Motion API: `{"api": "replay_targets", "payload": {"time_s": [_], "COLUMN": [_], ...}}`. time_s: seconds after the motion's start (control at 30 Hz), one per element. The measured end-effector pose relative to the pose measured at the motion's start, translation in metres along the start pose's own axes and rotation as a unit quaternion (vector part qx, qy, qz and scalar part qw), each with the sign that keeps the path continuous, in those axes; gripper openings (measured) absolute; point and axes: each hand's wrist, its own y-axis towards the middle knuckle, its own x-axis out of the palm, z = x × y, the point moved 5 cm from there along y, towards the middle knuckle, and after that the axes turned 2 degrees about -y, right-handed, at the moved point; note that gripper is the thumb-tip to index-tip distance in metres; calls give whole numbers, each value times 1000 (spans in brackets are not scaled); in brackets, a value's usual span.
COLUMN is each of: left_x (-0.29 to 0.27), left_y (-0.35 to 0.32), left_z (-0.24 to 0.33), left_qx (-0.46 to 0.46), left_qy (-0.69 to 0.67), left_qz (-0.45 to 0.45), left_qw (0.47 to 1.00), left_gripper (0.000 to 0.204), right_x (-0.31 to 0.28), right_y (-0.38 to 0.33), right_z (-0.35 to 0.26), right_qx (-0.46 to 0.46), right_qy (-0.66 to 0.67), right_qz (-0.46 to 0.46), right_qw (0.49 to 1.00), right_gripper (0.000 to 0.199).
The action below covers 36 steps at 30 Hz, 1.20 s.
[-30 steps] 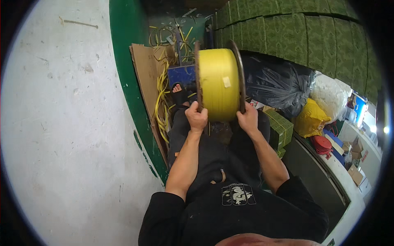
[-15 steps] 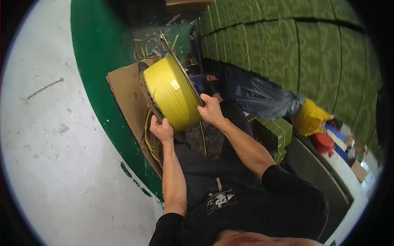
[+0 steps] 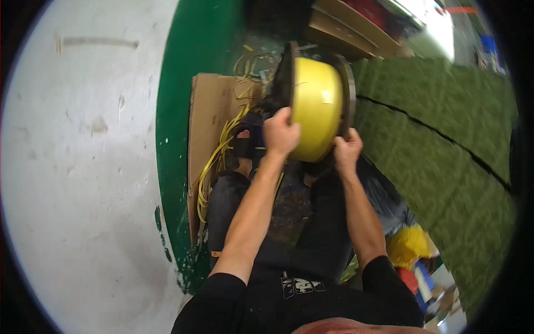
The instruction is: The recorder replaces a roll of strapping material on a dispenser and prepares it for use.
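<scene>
Both my hands hold up a large spool of yellow strapping, wound between two dark round flanges. My left hand is closed on the left flange's near edge. At the right flange's lower edge, my right hand grips with its thumb on top. The spool is raised in front of my legs, nearly upright, with a small pale label on its yellow winding. Loose yellow straps hang and coil to the left of my knees, beside a cardboard sheet.
Stacked green patterned bundles fill the right side. Below them lie dark plastic sheeting and a yellow bag. A cardboard box stands at the far end. White wall or floor with a green band runs along the left.
The spool has moved to the right and away from me, turning from a leftward tilt to nearly upright. Both hands moved with it, still gripping. The view has turned too.
</scene>
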Motion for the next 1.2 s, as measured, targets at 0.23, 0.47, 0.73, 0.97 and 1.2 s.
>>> {"api": "replay_targets", "payload": {"time_s": [0.23,0.47,0.73,0.97,1.2], "left_x": [74,141,183,202,214], "left_y": [74,137,173,204,222], "left_z": [-57,-134,-195,-241,-274], "left_qx": [62,47,37,-20,-24], "left_qy": [-43,-10,23,52,80], "left_qz": [17,-31,-76,-108,-137], "left_qw": [997,998,996,993,987], "left_gripper": [13,15,16,11,16], "right_x": [18,28,33,63,77], "right_y": [91,180,228,261,277], "right_z": [66,144,222,264,294], "right_qx": [78,28,17,20,25], "right_qy": [-8,-29,-109,-32,-66], "right_qz": [78,176,130,123,120], "right_qw": [994,984,985,992,990], "right_gripper": [24,34,14,11,8]}}
